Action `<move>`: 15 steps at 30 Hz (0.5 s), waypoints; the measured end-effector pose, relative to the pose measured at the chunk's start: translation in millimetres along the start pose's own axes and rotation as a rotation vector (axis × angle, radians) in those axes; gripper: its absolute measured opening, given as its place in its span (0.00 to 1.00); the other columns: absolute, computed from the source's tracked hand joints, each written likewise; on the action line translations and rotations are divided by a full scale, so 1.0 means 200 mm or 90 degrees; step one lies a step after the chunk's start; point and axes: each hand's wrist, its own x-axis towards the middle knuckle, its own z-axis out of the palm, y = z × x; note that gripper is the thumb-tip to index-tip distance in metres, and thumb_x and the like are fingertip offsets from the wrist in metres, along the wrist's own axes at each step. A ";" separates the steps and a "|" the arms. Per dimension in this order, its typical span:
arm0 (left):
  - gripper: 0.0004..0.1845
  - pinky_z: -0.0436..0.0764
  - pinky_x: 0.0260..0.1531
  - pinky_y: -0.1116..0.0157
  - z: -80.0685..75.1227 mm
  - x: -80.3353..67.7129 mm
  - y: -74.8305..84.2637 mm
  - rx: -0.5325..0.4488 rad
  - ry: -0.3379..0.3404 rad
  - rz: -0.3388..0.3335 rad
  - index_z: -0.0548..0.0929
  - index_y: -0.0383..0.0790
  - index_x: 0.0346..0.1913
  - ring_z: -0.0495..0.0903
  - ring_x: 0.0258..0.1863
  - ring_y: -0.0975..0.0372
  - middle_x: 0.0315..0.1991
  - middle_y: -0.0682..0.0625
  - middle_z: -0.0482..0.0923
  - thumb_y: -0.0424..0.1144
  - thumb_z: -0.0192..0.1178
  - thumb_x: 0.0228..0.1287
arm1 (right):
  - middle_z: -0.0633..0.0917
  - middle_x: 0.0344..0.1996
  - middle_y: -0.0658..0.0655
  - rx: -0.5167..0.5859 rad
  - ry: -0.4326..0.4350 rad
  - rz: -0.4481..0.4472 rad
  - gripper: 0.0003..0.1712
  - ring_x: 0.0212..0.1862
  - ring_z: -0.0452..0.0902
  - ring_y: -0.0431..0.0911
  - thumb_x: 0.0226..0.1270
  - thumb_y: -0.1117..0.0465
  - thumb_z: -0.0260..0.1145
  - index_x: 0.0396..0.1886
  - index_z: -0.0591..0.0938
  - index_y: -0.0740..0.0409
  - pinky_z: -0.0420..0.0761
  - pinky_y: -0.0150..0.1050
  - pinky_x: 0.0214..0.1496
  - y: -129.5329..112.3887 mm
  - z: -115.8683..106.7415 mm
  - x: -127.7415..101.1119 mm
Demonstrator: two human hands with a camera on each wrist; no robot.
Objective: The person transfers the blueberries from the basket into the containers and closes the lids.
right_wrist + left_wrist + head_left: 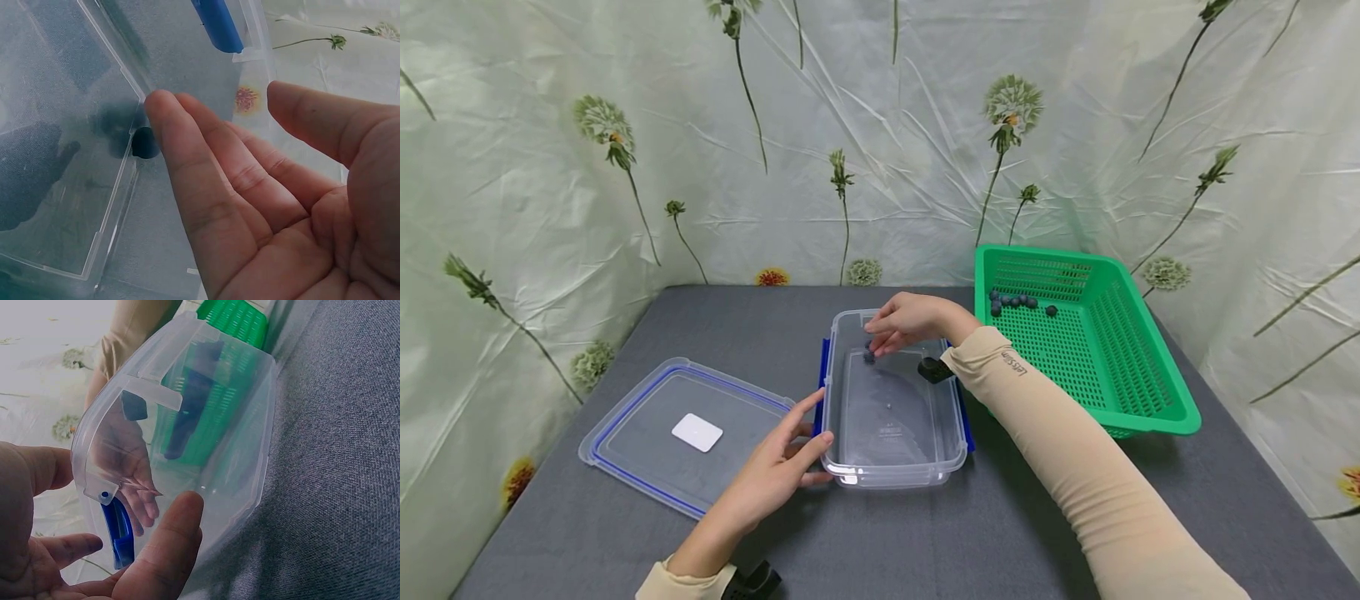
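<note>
A clear plastic food container (891,479) with blue side latches (122,537) stands on the table. My right hand (910,321) reaches in over its far end, fingers loosely extended and thumb held apart. In the right wrist view, nothing sits between that thumb and the fingers (200,187). A blueberry (145,142) lies on the container floor close by the index fingertip; the head view shows dark blueberries (868,354) there. My left hand (775,467) touches the container's left side with spread fingers, thumb at the rim.
A green perforated basket (1150,421) stands to the right, with several blueberries (1051,311) toward its far left. The container's clear lid (632,408), with a blue seal and a white label (697,432), lies flat at the left. A floral curtain (910,208) hangs behind the table.
</note>
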 end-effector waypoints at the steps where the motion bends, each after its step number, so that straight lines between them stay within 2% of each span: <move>1: 0.35 0.94 0.46 0.56 0.00 0.00 0.00 0.000 0.000 0.000 0.59 0.57 0.85 0.86 0.56 0.48 0.64 0.27 0.73 0.43 0.60 0.83 | 0.87 0.59 0.70 -0.001 0.001 -0.001 0.28 0.51 0.91 0.47 0.88 0.58 0.58 0.77 0.72 0.70 0.80 0.52 0.76 0.00 0.00 0.00; 6: 0.35 0.94 0.46 0.56 0.00 0.00 0.00 0.001 -0.002 0.001 0.58 0.56 0.86 0.85 0.56 0.47 0.64 0.27 0.73 0.43 0.59 0.83 | 0.86 0.61 0.72 -0.005 0.006 -0.008 0.28 0.51 0.91 0.47 0.88 0.59 0.57 0.77 0.71 0.70 0.80 0.54 0.77 0.01 -0.01 -0.01; 15: 0.35 0.94 0.46 0.56 0.00 0.00 0.00 -0.007 -0.002 0.002 0.58 0.55 0.86 0.85 0.56 0.47 0.63 0.27 0.73 0.42 0.59 0.84 | 0.84 0.63 0.74 -0.003 0.006 -0.019 0.27 0.60 0.87 0.57 0.88 0.60 0.56 0.77 0.71 0.72 0.78 0.57 0.78 0.01 -0.02 -0.05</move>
